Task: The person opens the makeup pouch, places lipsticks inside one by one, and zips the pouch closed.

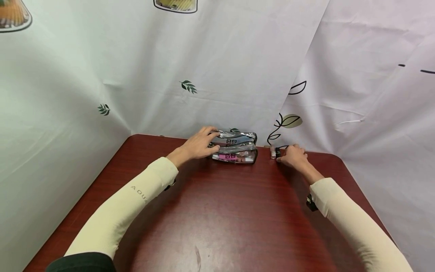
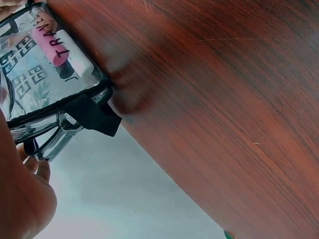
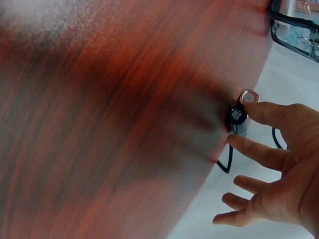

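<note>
A clear zip pouch [image 1: 234, 147] with black trim and black lettering stands at the back of the table, its top parted. Pink and white tubes [image 2: 50, 46] show through its wall. My left hand [image 1: 201, 143] grips the pouch's left end, thumb in front and fingers over the rear panel. To the right of the pouch stand two small cosmetic tubes, one rose-gold [image 3: 248, 97] and one black-capped [image 3: 238, 115]. My right hand [image 1: 295, 156] has thumb and index finger on either side of the black-capped tube, pinching it; the other fingers are spread.
The dark red wooden table [image 1: 221, 211] ends at a white printed cloth [image 1: 217, 75], which hangs right behind the pouch and tubes. More cloth closes in the left and right sides.
</note>
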Tool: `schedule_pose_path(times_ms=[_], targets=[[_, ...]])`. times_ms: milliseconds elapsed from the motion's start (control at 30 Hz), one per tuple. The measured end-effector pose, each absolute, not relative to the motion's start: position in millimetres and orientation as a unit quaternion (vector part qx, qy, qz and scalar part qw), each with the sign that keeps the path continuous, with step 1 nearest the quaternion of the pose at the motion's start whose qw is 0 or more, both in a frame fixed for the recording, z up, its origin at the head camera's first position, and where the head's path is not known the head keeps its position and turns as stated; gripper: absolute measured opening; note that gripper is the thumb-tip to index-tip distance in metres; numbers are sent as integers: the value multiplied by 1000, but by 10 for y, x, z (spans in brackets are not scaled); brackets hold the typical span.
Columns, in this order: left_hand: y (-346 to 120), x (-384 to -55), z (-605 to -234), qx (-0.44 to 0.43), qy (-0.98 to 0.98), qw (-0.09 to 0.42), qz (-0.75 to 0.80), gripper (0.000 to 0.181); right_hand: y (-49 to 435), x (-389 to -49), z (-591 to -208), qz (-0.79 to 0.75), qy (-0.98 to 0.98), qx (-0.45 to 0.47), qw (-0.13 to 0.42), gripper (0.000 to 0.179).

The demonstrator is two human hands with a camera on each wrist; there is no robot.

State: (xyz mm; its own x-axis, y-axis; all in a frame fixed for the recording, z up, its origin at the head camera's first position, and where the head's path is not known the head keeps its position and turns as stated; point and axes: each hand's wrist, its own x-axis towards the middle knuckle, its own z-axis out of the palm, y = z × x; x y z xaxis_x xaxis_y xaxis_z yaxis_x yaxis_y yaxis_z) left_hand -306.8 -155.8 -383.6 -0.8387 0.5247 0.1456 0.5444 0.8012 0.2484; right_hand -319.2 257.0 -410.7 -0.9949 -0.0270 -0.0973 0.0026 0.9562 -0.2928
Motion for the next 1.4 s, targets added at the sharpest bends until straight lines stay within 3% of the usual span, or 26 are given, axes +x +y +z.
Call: schedule_pose_path(times_ms=[300,633,767,1033,1400], targets=[[-1551,-3070,-3829,-283,-948,34,-144,74,2621,-3245,-4176,-145,987,10,67,43],[-1546,-3078,-3826,-279,-949,30,-141,75,2599,-3140,-4064,-138,989,15,51,54],[-1543,-3082,-3830,-279,-950,29,-140,75,2694,-3246,-4108,-145,989,17,27,56],[-1560,-3079,-3847,-278,-950,33,-141,73,3108,-3858,-4588,-141,986,-29,-82,52],[-1552,-3041,-3802,-276,-950,28,-145,72,2885,-3680,-4146,-158,974,-106,-125,37]])
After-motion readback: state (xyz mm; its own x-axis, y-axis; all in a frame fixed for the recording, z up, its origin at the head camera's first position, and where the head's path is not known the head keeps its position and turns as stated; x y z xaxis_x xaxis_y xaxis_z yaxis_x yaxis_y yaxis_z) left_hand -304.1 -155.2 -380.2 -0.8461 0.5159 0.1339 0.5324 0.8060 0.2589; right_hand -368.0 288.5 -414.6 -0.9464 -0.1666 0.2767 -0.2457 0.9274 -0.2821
